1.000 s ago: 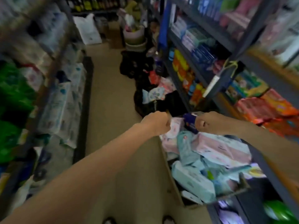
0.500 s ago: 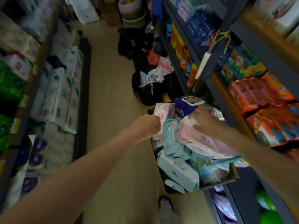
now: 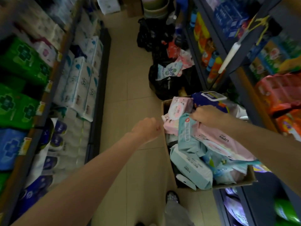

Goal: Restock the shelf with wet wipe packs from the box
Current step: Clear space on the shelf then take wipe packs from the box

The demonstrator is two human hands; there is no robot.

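Observation:
A cardboard box [image 3: 234, 184] is heaped with wet wipe packs, in front of the right-hand shelf [image 3: 241, 74]. My left hand [image 3: 147, 129] is a closed fist at the box's left rim and seems to grip it. My right hand [image 3: 206, 117] is closed on the upper end of a pink wet wipe pack [image 3: 219, 139], which lies across the top of the pile. Beside it lie a teal pack [image 3: 190, 168], a pink pack with a round lid [image 3: 177, 108] and a dark blue pack with a white lid [image 3: 210, 99].
Black bags [image 3: 162, 84] with loose packs block the aisle beyond the box. Red and orange packs [image 3: 280, 93] fill the right shelf. Tissue bundles [image 3: 81, 85] and green packs [image 3: 21, 61] line the left shelf. My foot [image 3: 171, 197] stands on the tiled floor [image 3: 127, 88].
My right hand moved from resting flat on the pink pack to closing on its upper end. My left hand stayed at the box rim. The view tilted downward.

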